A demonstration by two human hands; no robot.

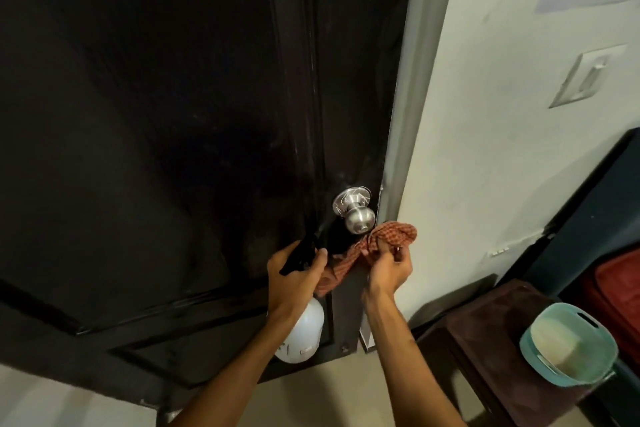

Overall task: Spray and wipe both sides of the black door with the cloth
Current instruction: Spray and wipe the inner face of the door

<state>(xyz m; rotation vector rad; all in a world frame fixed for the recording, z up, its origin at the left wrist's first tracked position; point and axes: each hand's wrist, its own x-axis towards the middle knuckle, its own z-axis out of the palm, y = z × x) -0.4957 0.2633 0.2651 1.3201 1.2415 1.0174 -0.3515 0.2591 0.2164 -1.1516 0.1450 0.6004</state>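
The black door [173, 107] fills the left and middle of the view, shut against its grey frame. A steel knob [356, 213] sticks out near its right edge. My left hand [294, 277] grips the black trigger head of a white spray bottle [303, 334], which hangs below the hand close to the door. My right hand [389, 269] holds a bunched red checked cloth [377, 241] just below and right of the knob, by the door's edge. One end of the cloth trails towards my left hand.
A white wall [485, 149] with a light switch [585, 78] stands right of the frame. At the lower right, a dark wooden stool [485, 340] carries a teal basket [568, 345]. A dark cabinet with something red sits behind it. Pale floor lies below.
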